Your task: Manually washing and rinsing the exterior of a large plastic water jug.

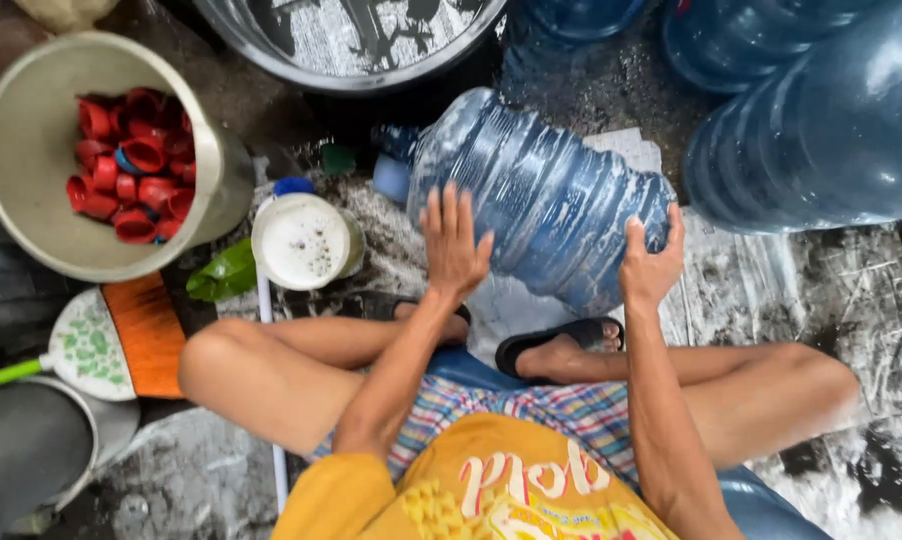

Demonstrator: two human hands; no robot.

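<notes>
A large blue water jug (541, 190) lies on its side on the wet floor in front of me, neck pointing up-left. My left hand (453, 240) rests flat on its ribbed side with fingers spread. My right hand (651, 262) grips the jug's bottom rim on the right. I sit cross-legged behind it in black sandals.
A beige bucket (31, 150) of red caps stands at left. A small white tub (303, 240) of foamy liquid sits beside it. A scrub brush (121, 335) lies lower left. More blue jugs (821, 130) crowd the right; a metal basin (351, 40) sits above.
</notes>
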